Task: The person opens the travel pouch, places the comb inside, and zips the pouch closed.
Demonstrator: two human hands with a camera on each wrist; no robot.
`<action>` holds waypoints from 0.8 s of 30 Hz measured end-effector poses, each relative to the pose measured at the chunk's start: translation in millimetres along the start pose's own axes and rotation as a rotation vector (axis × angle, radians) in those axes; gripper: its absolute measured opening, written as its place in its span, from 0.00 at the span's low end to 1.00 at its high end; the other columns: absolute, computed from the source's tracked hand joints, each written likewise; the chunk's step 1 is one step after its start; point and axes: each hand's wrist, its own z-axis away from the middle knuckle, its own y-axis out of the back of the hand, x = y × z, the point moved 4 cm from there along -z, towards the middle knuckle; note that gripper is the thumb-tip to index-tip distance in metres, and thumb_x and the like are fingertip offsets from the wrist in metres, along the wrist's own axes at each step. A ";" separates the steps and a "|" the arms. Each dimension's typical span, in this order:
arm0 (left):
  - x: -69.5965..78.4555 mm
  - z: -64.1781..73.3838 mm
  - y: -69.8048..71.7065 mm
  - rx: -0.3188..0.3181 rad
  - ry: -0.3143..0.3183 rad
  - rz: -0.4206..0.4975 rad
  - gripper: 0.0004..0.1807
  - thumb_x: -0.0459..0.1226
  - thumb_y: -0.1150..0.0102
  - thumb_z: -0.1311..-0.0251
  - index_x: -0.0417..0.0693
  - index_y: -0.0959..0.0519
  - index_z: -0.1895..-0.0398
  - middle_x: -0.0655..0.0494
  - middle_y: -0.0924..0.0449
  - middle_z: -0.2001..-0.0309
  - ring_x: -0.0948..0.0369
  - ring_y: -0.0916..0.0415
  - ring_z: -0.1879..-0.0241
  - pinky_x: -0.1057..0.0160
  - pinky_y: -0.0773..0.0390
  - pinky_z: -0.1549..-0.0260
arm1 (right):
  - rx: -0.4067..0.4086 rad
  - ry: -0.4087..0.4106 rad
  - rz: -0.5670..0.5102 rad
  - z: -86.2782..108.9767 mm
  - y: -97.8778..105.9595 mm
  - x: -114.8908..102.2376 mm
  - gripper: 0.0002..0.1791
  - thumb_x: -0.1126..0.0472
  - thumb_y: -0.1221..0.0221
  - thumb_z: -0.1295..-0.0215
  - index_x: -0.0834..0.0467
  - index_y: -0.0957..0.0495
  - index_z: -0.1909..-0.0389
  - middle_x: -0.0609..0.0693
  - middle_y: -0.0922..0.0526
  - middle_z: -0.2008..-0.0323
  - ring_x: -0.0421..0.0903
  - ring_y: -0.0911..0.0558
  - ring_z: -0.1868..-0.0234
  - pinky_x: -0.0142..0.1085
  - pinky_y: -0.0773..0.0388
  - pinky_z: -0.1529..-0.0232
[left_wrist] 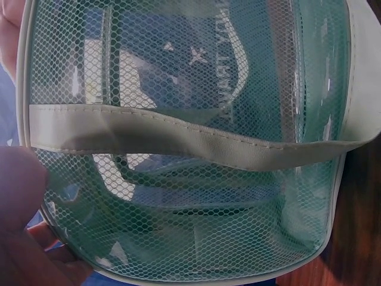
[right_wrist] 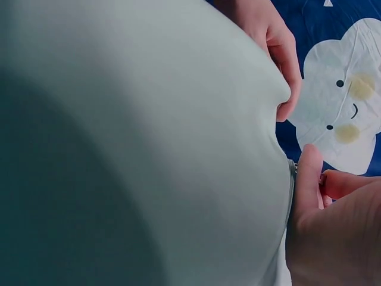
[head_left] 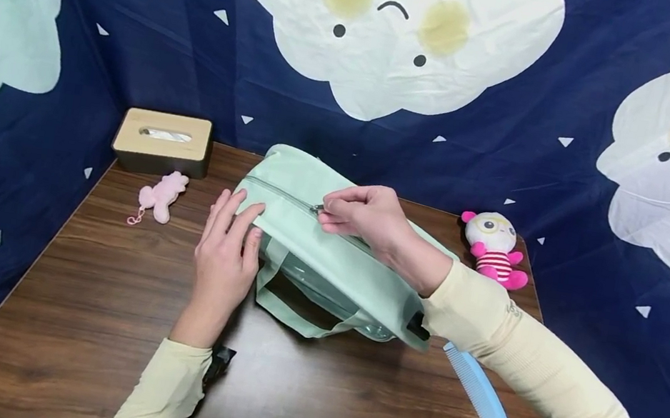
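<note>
A mint-green bag point(head_left: 301, 174) with a zipper along its top stands on the table. My right hand point(head_left: 372, 220) pinches the zipper pull point(head_left: 317, 209) between thumb and fingers, partway along the zipper. At the bag's left end, my left hand point(head_left: 225, 258) grips the edge, fingers over the top panel and thumb at the side. The left wrist view shows the clear, mesh-patterned side panel point(left_wrist: 196, 71) crossed by a strap handle point(left_wrist: 178, 140). In the right wrist view the bag's pale panel point(right_wrist: 196, 149) fills most of the picture.
A tissue box point(head_left: 164, 136) stands at the back left, a pink plush charm point(head_left: 163, 196) in front of it. A panda-like plush toy point(head_left: 494, 251) sits at the back right. Beneath my right forearm lies a blue comb point(head_left: 480, 400). Dark cloud-print cloth surrounds the wooden table point(head_left: 293, 405).
</note>
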 end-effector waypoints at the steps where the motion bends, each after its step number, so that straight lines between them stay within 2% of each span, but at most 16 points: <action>1: 0.1 -0.1 -0.2 0.001 -0.001 -0.001 0.14 0.33 0.43 0.30 0.39 0.17 0.45 0.36 0.24 0.35 0.38 0.34 0.28 0.35 0.39 0.29 | -0.001 0.000 0.003 -1.0 -0.8 -0.6 0.14 0.75 0.42 0.31 0.78 0.21 0.48 0.53 0.13 0.70 0.40 0.13 0.74 0.35 0.13 0.61; 19: -0.8 4.5 2.2 -0.009 -0.005 -0.007 0.14 0.34 0.43 0.29 0.40 0.17 0.44 0.36 0.24 0.35 0.38 0.34 0.28 0.37 0.39 0.28 | -0.010 0.012 0.014 -26.7 -24.2 -0.5 0.13 0.74 0.41 0.30 0.77 0.20 0.48 0.57 0.14 0.67 0.40 0.13 0.74 0.35 0.13 0.60; 24: -1.0 2.7 1.1 -0.006 -0.015 -0.002 0.14 0.36 0.45 0.26 0.40 0.18 0.44 0.36 0.24 0.35 0.38 0.35 0.28 0.38 0.40 0.27 | -0.012 0.022 0.020 -33.0 -30.4 -4.9 0.13 0.73 0.41 0.29 0.76 0.19 0.48 0.57 0.14 0.67 0.40 0.13 0.74 0.35 0.13 0.59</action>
